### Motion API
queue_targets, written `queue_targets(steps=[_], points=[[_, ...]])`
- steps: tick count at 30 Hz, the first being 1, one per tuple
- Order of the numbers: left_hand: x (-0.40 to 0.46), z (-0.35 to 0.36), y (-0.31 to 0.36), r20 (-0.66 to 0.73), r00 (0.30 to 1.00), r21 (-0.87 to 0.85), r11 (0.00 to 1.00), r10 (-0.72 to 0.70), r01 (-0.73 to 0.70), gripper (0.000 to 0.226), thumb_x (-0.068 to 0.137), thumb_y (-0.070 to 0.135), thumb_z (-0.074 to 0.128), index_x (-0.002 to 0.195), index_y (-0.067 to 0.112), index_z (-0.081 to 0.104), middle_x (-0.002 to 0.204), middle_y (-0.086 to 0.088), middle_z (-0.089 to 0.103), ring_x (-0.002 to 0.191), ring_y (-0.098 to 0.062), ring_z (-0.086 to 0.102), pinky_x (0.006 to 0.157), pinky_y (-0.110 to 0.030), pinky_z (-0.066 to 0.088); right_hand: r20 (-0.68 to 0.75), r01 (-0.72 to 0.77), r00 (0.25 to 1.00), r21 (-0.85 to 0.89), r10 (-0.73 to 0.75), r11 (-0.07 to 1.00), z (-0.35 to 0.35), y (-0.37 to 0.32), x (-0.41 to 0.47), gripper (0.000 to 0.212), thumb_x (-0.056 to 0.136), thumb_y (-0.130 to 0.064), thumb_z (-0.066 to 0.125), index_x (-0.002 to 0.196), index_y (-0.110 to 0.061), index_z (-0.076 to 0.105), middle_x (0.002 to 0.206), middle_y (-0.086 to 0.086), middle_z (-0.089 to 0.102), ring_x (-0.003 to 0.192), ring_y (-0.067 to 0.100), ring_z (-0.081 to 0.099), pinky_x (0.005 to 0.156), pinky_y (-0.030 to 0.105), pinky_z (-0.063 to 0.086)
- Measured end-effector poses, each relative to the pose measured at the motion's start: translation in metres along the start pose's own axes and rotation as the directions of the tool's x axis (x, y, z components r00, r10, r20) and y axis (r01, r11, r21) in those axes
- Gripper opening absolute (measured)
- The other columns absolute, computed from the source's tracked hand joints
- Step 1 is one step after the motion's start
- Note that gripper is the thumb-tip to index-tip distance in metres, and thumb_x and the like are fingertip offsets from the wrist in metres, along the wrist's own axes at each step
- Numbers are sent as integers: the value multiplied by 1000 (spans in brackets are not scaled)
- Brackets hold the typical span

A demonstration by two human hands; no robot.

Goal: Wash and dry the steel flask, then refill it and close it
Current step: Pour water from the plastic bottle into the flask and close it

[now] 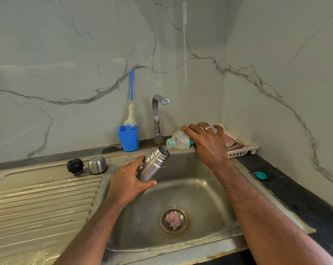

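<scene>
Steel flask (153,165) gripped in your left hand (130,185), mouth tilted toward 1 o'clock; right hand (209,143) clasps plastic bottle (178,140), neck just above, pouring.

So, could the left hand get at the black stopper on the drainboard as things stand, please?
Probably not yet: the left hand grips the steel flask while the right hand pours from the plastic bottle. The path itself looks free; the black stopper stands uncovered on the drainboard, beside the steel cup.
</scene>
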State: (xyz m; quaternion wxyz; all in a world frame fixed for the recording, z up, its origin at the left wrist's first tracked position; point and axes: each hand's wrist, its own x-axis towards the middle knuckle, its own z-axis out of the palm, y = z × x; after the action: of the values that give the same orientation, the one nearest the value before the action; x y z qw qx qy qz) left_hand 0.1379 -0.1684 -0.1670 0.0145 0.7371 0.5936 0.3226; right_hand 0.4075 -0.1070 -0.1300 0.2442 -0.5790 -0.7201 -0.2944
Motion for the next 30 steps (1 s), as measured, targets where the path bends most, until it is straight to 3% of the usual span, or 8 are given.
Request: queue_targets(steps=[30], points=[[0, 2, -1, 30, 1000, 1, 1000, 6, -6, 99, 66, 60, 87, 150, 29, 44, 138, -1, 64, 114, -18, 64, 99, -43, 54, 37, 17, 999, 2, -17, 1000, -2, 0, 0, 84, 75, -8, 85, 138, -37, 37, 135, 0, 64, 124, 30, 59, 96, 62, 44]])
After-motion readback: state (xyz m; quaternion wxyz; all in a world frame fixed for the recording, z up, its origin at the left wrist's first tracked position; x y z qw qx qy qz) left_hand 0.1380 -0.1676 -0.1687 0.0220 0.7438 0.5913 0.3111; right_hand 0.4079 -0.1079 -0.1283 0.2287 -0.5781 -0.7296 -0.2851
